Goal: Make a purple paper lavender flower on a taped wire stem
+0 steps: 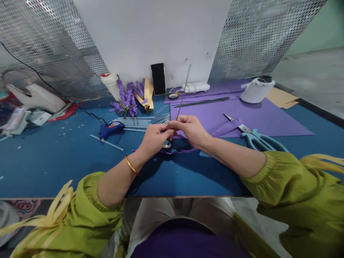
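Observation:
Both hands meet over the middle of the table, fingertips touching. My right hand [192, 130] pinches a thin dark wire stem [184, 92] that points up and slightly right. Beside it, my left hand [154, 139], a gold bracelet on its wrist, is closed with thumb and fingertips at the stem's lower end, which the fingers hide. A small roll of tape [167, 144] shows just under the left fingers; whether they hold it I cannot tell. Behind the hands lie fine loose wires [162, 118]. A narrow purple strip [185, 151] lies below them.
Purple sheets [282, 123] carry light-blue scissors [262, 140], dark stems [202, 102] and a white roll [258, 89]. To the left are a blue glue gun [111, 130], glue sticks [134, 123] and purple flowers [127, 96]. A phone [158, 79] leans on the back wall.

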`<state>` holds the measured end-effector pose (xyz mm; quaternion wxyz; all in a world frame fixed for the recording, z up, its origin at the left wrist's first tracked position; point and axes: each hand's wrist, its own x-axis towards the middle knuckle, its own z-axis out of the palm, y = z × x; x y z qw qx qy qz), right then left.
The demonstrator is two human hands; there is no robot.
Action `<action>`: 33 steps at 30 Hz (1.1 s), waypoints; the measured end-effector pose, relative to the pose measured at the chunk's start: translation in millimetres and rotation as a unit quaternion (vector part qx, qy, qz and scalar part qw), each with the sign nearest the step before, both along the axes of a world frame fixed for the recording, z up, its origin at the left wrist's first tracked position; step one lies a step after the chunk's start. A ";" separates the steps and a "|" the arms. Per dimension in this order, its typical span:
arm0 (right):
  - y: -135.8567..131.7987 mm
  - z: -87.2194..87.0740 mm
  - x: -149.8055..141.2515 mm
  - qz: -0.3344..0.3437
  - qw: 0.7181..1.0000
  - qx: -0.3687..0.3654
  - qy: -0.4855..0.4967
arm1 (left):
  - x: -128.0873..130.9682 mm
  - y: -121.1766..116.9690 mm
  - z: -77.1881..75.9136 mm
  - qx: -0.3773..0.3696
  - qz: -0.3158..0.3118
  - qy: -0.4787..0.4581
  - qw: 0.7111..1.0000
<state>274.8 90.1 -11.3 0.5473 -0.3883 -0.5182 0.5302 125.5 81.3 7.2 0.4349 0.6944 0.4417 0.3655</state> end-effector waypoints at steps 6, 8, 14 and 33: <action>4.9 11.8 12.1 0.026 0.999 0.009 -0.021 | -1.9 1.1 1.3 -0.057 -0.017 -0.071 0.996; 6.4 19.1 17.7 0.045 0.999 0.005 -0.004 | -2.5 1.9 0.9 -0.064 -0.025 -0.079 0.994; 9.5 24.5 25.5 0.050 0.998 -0.033 0.031 | -3.3 2.5 0.2 -0.082 -0.059 -0.100 0.990; 15.7 20.9 28.7 0.006 0.993 -0.119 -0.026 | -5.4 8.1 -2.5 -0.136 -0.021 -0.113 0.984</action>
